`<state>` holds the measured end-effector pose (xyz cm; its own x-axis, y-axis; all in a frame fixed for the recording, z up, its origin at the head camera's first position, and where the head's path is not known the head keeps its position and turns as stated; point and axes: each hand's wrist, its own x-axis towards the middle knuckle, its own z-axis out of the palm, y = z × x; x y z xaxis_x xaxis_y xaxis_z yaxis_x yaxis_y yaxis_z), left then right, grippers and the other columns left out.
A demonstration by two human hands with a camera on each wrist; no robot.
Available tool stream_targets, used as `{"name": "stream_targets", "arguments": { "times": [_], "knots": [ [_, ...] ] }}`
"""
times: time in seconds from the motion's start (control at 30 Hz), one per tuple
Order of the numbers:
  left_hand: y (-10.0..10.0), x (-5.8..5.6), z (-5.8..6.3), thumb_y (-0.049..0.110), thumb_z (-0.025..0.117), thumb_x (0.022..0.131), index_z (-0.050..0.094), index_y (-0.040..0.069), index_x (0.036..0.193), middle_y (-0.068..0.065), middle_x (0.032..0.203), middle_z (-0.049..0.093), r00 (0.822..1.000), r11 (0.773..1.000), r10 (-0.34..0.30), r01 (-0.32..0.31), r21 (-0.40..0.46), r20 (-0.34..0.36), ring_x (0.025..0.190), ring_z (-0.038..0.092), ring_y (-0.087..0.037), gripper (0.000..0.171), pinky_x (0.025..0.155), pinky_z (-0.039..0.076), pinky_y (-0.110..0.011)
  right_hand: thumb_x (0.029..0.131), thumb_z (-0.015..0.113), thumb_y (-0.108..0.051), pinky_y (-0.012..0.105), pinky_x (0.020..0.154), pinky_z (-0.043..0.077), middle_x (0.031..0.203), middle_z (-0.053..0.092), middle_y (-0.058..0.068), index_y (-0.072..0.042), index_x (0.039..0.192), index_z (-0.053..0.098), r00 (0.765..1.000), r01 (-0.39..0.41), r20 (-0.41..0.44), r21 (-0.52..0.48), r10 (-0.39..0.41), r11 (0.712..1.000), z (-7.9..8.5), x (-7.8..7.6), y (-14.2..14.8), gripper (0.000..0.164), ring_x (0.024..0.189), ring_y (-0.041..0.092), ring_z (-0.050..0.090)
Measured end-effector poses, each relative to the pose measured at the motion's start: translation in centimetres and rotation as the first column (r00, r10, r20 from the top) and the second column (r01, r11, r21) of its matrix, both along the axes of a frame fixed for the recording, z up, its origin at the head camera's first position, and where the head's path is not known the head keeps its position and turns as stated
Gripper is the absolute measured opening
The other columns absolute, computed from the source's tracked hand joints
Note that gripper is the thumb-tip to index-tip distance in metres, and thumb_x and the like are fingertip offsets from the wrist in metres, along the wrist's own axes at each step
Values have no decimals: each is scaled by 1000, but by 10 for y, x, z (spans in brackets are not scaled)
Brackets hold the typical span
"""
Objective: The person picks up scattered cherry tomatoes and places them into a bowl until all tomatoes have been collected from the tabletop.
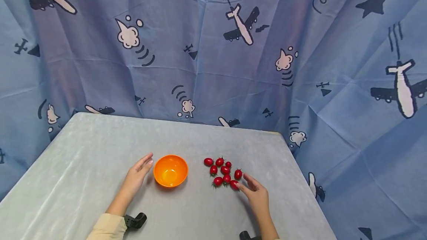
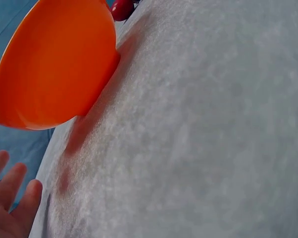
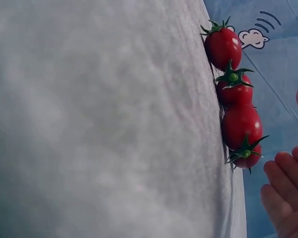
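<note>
An orange bowl (image 1: 163, 173) stands upright on the table, its inside bare in the head view. Just left of its rim is my left hand (image 1: 135, 177), fingers extended; in the left wrist view the fingertips (image 2: 30, 198) show apart from the bowl (image 2: 55, 64). To the right lies a loose group of several small red cherry tomatoes (image 1: 225, 170) with green stems. My right hand (image 1: 258, 193) is at the group's near right side, thumb and fingers spread around the nearest tomato (image 1: 234, 185). Relaxed fingers (image 3: 282, 183) appear beside the tomatoes (image 3: 240, 126) in the right wrist view.
A pale cloth covers the table (image 1: 186, 217). Behind it and along the right side hangs a blue curtain (image 1: 200, 66) printed with planes and clouds. Black straps with mounts (image 1: 136, 220) are on both wrists.
</note>
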<state>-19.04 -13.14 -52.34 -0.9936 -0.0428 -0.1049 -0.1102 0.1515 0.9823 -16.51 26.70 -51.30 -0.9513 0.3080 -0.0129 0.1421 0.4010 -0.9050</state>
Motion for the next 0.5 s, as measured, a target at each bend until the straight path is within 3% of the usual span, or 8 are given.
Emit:
{"name": "stream_targets", "arguments": {
  "times": [0.1, 0.27, 0.37, 0.5],
  "knots": [
    [3, 1, -2, 32, 49, 105, 42, 8, 151, -13, 156, 42, 1000, 1000, 20, -20, 20, 4, 143, 42, -25, 52, 115, 39, -39, 81, 84, -22, 38, 104, 47, 133, 65, 17, -2, 130, 65, 1000, 4, -4, -9, -4, 1000, 0, 4, 1, 56, 130, 33, 57],
    [9, 3, -4, 32, 51, 104, 45, 8, 149, -8, 156, 44, 999, 997, 39, -40, 71, 10, 119, 51, 10, 51, 95, 44, -8, 80, 84, -22, 37, 104, 47, 132, 66, 15, -4, 128, 67, 1000, 22, 11, -5, -22, 1000, -3, 5, 1, 55, 128, 30, 59],
    [11, 5, -5, 34, 51, 104, 45, 9, 149, -9, 156, 44, 999, 994, 37, -39, 99, 19, 106, 48, 22, 52, 90, 43, -4, 79, 85, -27, 38, 104, 47, 132, 67, 13, -6, 128, 67, 999, 30, 22, 10, -31, 999, -5, 4, 0, 56, 128, 30, 59],
    [12, 8, -5, 36, 50, 104, 44, 7, 150, -11, 157, 42, 999, 988, 37, -41, 147, 27, 100, 52, 22, 54, 89, 45, -4, 79, 85, -28, 41, 104, 47, 132, 66, 14, -5, 128, 67, 1000, 25, 5, 18, -26, 1000, -8, 5, -2, 57, 127, 32, 60]
  ]
}}
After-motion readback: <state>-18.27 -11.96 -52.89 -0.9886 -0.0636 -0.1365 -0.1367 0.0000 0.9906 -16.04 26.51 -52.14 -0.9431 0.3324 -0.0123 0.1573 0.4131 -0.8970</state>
